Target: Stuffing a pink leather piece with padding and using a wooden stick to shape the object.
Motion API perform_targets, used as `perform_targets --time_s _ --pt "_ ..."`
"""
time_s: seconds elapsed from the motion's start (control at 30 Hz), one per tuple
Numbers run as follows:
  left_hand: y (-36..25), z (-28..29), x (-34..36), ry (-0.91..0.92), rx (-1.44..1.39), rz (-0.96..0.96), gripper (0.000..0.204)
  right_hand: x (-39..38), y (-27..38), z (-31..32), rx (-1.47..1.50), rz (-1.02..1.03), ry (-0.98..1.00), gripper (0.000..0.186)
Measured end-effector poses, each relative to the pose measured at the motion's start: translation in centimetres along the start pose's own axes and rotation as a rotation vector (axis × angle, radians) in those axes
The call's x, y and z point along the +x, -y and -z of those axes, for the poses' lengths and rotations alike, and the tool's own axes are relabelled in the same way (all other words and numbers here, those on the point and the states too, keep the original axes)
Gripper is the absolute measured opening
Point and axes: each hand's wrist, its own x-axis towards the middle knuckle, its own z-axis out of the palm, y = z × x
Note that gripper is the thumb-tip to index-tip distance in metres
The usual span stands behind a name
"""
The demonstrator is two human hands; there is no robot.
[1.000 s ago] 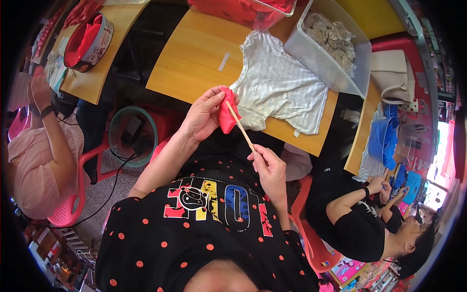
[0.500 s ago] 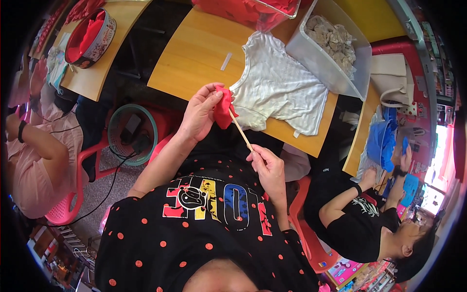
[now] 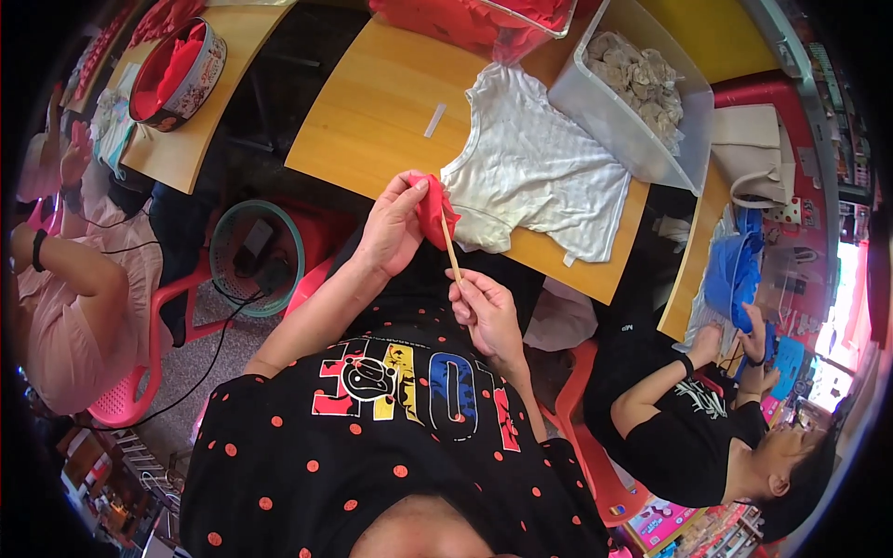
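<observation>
Between the thumb and fingers of my left hand (image 3: 394, 223) is a small piece of red fabric (image 3: 433, 219), raised just off the table's near edge. My right hand (image 3: 488, 314) pinches a thin wooden stick (image 3: 453, 254) near its lower end. The stick points up and away, and its upper end goes to the red fabric; whether the tip is inside a fold cannot be made out. Beyond the hands, a crumpled white shirt (image 3: 549, 167) lies spread on the wooden table (image 3: 363, 102).
A white strip (image 3: 434, 120) lies left of the shirt. At the back stand a clear bin of red fabric (image 3: 493, 37) and a translucent bin of beige pieces (image 3: 642, 88). A round tin (image 3: 200, 79) is at far left. People sit on both sides.
My right hand has moved left and slightly up along with the stick, which now stands steeper. The red fabric has shifted and folded differently in my left hand.
</observation>
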Motion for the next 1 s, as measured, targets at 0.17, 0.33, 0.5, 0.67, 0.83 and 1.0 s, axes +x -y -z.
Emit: perform_targets --time_s 0.17,0.33,0.5,0.67,0.83,1.0 --pt "-0.2 0.9 0.6 -0.015 0.036 -0.016 0.011 -0.1 0.6 -0.2 -0.02 -0.028 0.014 0.025" --pt "0.2 1.4 0.8 -0.011 0.037 -0.005 0.011 0.8 0.0 -0.4 -0.011 -0.001 -0.007 0.025" --pt "0.3 1.3 1.0 -0.043 -0.074 0.039 0.012 1.4 -1.6 -1.1 -0.03 0.175 -0.106 0.024" --pt "-0.3 1.0 0.9 -0.041 -0.114 0.098 0.014 1.4 -1.4 -0.5 -0.16 0.211 -0.09 0.025" --pt "-0.9 1.9 1.0 -0.02 -0.02 0.148 0.019 1.0 -0.4 -0.8 -0.387 0.172 -0.138 0.026" --pt "-1.4 2.2 1.3 0.019 -0.03 0.22 0.021 1.3 -0.1 -0.1 -0.513 0.242 -0.144 0.026"
